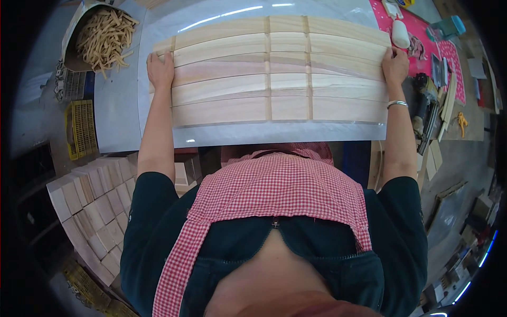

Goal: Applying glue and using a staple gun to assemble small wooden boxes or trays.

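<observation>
Several pale wooden planks (222,72) lie side by side on the light grey worktable, forming one wide panel. Two straight grooves run across them near the middle, and a third groove shows near the left ends. My left hand (160,71) is closed on the left ends of the planks, fingers curled at the upper left. At the opposite ends my right hand (395,65), with a silver bangle at the wrist, grips the planks' edge near the upper right corner. The undersides of the planks are hidden.
A bag of thin wooden strips (105,37) stands at the far left. Yellow crates (81,129) and stacked wood blocks (97,211) are at left. On the right are a white bottle (400,34), a dark power tool (421,100) and an orange clamp-like item (462,123).
</observation>
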